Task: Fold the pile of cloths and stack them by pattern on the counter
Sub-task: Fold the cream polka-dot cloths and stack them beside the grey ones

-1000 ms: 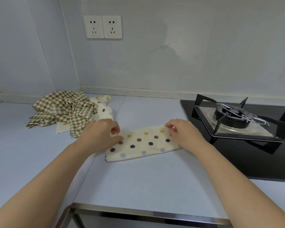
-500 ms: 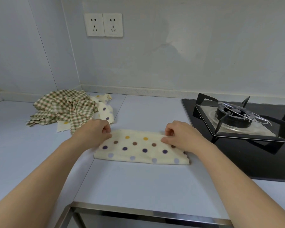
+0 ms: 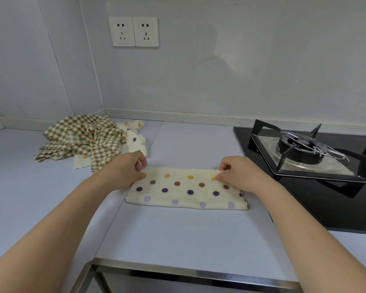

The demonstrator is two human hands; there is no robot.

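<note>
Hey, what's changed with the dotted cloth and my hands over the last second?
The dotted cloth swung from slanted to square with the counter, its right end coming nearer. The left hand and right hand kept pinching its far edge. The cloth pile and stove stayed put.

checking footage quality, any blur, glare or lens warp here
Head view: dotted cloth, left hand and right hand sharp, no motion blur; light soft and even, shadows faint; wide-angle warp slants the wall seams; slight sheen on the hob tray.
</note>
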